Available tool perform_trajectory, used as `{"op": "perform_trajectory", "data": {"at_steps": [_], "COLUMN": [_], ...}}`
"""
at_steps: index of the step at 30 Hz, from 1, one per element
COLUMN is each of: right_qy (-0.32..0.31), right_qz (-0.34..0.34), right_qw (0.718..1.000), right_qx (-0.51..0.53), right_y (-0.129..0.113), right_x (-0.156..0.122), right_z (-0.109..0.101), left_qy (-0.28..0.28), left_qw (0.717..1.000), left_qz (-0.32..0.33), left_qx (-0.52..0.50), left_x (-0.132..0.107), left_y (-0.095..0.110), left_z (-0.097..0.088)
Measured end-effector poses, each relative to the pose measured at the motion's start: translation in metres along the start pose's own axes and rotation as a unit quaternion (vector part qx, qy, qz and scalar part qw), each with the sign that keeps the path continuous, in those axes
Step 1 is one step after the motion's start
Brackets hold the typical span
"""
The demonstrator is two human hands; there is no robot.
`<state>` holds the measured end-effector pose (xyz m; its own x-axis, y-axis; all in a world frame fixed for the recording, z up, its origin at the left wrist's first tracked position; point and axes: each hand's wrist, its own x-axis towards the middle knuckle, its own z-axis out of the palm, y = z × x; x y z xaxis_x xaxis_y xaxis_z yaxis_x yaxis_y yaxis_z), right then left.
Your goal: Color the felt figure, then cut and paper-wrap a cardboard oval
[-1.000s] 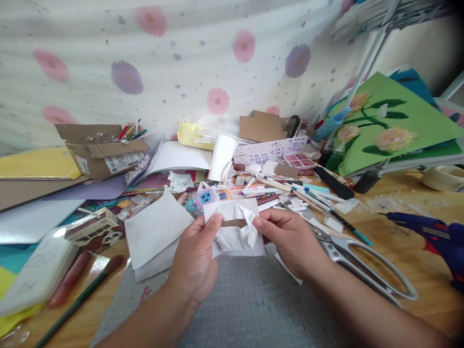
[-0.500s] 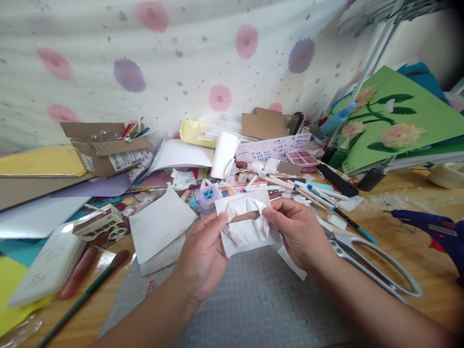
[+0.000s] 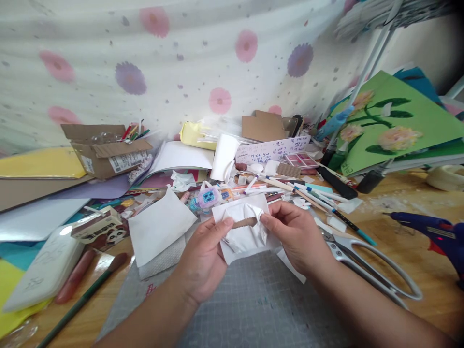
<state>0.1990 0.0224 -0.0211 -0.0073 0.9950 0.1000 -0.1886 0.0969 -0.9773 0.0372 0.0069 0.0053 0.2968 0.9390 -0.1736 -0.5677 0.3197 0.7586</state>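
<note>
My left hand (image 3: pixel 205 253) pinches the left side of a small white paper-covered cardboard piece (image 3: pixel 244 241), thumb on top. On the opposite edge, the thumb and fingers of my right hand (image 3: pixel 299 237) are closed. The paper is creased and folded inward, and a strip of brown cardboard (image 3: pixel 245 223) shows through the gap in the middle. Below lies a grey cutting mat (image 3: pixel 261 304) with a grid. Large silver-handled scissors (image 3: pixel 377 266) rest beside my right forearm, their blades partly hidden. A white paper sheet (image 3: pixel 161 227) lies left of my left hand.
On the right is a blue glue gun (image 3: pixel 435 229) with a small red light. Pens and brushes (image 3: pixel 311 193) clutter the back. A cardboard box (image 3: pixel 108 150), a panda-printed carton (image 3: pixel 103 229) and a long brush (image 3: pixel 87 295) occupy the left. Green flower artwork (image 3: pixel 398 121) leans back right.
Both hands shift slightly with the paper-covered piece, which tilts a little. My left thumb moves inward over the left end of the gap. The view shifts slightly.
</note>
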Motion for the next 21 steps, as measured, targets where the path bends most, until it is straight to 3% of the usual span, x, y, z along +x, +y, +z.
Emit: {"op": "perform_trajectory", "data": {"at_steps": [3,8,14,21], "right_qy": [-0.004,-0.005,-0.073,-0.028], "right_qz": [-0.004,-0.012,0.023,0.003], "right_qw": [1.0,1.0,0.995,1.0], "right_qx": [-0.018,-0.025,0.067,-0.002], "right_y": [0.0006,0.0011,-0.0022,0.0023], "right_x": [-0.0021,-0.0044,-0.0043,-0.0014], "right_z": [0.0,-0.0003,0.0003,-0.0007], "left_qy": [-0.016,0.007,0.008,0.0], "left_qw": [1.0,0.999,0.998,0.997], "left_qz": [0.0,0.024,0.021,0.013], "left_qx": [0.011,0.039,0.059,0.074], "left_x": [0.0013,0.0011,0.0005,-0.0001], "left_y": [-0.0012,-0.001,-0.0013,-0.0011], "left_z": [-0.0011,0.0012,-0.0011,-0.003]}}
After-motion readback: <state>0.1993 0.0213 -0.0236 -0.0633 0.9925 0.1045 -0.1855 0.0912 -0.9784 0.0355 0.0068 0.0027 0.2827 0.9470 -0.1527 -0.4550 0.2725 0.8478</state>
